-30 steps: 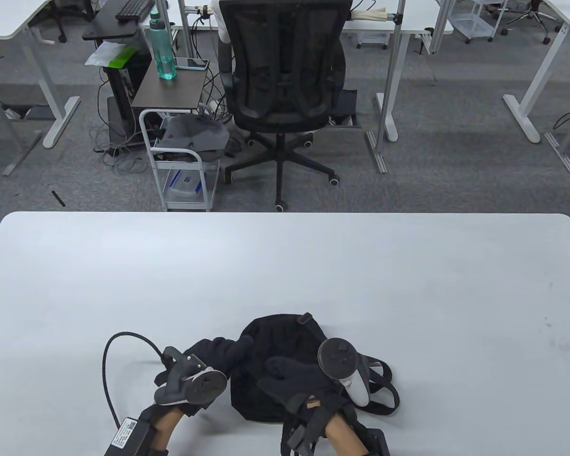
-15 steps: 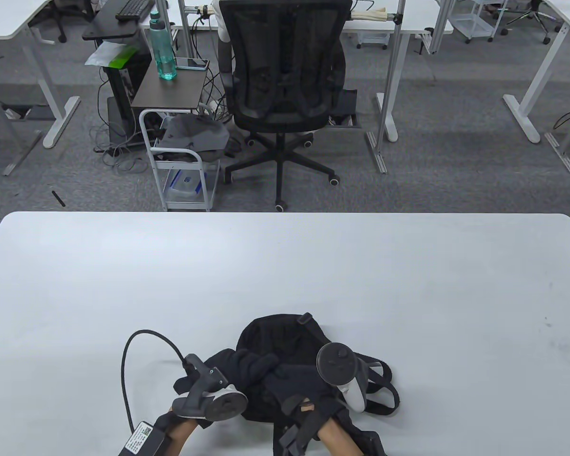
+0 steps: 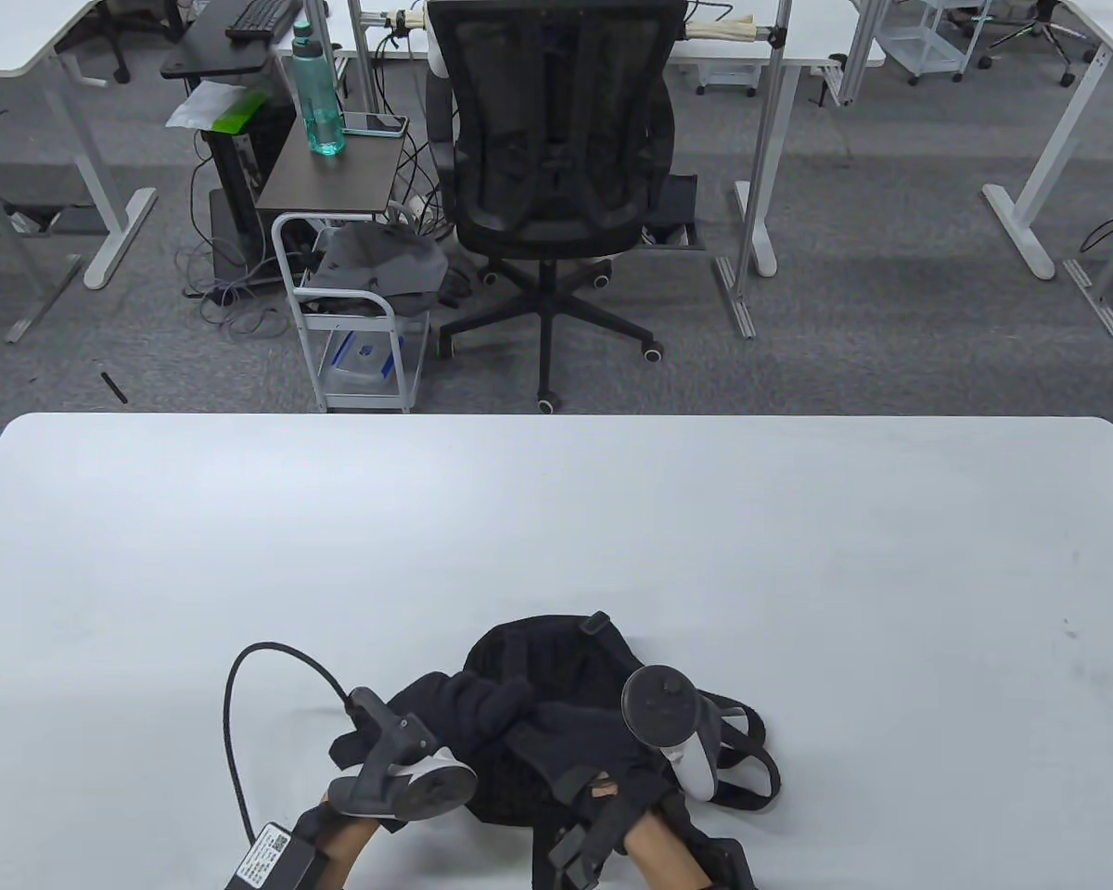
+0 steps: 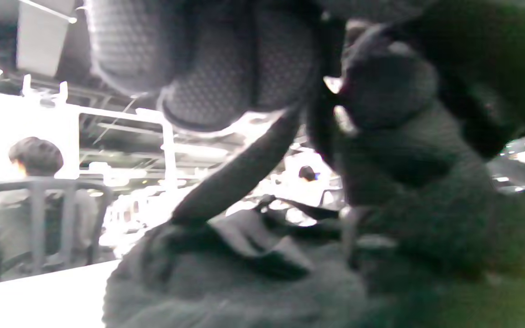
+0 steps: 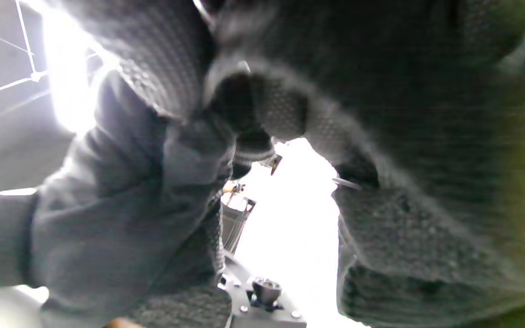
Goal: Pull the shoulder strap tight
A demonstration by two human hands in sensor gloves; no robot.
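Since a second ago the left hand has been brought rightward onto the black bag, where it is now being met by the right hand, and the left tracker has been tipped further over. The bag is being kept near the table's near edge, with its strap loops lying at its right. In the left wrist view a strap is seen running up toward the curled fingers, but whether either hand is gripping it cannot be told.
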